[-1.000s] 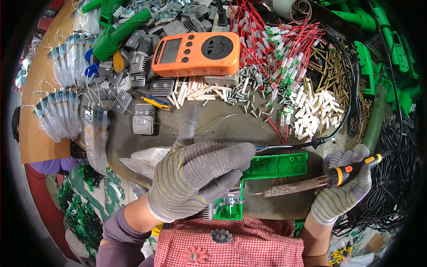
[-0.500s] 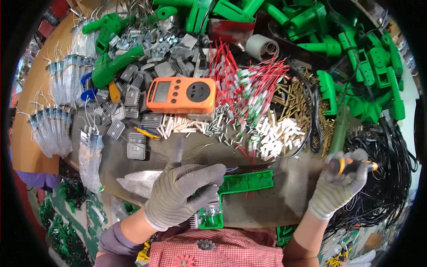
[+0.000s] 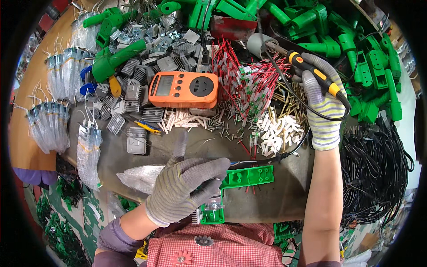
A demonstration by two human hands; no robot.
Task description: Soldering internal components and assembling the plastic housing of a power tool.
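Note:
My right hand (image 3: 324, 102), in a striped work glove, grips a soldering iron (image 3: 307, 66) by its black and yellow handle. The iron's metal end points into a grey coiled holder (image 3: 255, 46) at the back. My gloved left hand (image 3: 180, 189) is closed over an open green plastic housing (image 3: 247, 177), its thumb raised. At its fingertips are thin wires (image 3: 234, 163) leading to a black cord; the exact grip is partly hidden. Clear plastic and a finned grey part show in the housing's near end. Clear wrap (image 3: 138, 178) lies left of the hand.
An orange meter (image 3: 183, 90) stands mid-table, with grey finned blocks (image 3: 133, 95) to its left. Red-wired parts (image 3: 227, 66), white sleeves (image 3: 278, 133) and brass screws lie to its right. Green housings (image 3: 371, 66) and black cords (image 3: 373, 173) crowd the right; wrapped bundles (image 3: 46, 127) line the left.
My right hand has moved up and away from the lower right, bringing the soldering iron to the holder. My left hand stays nearly in place over the green housing.

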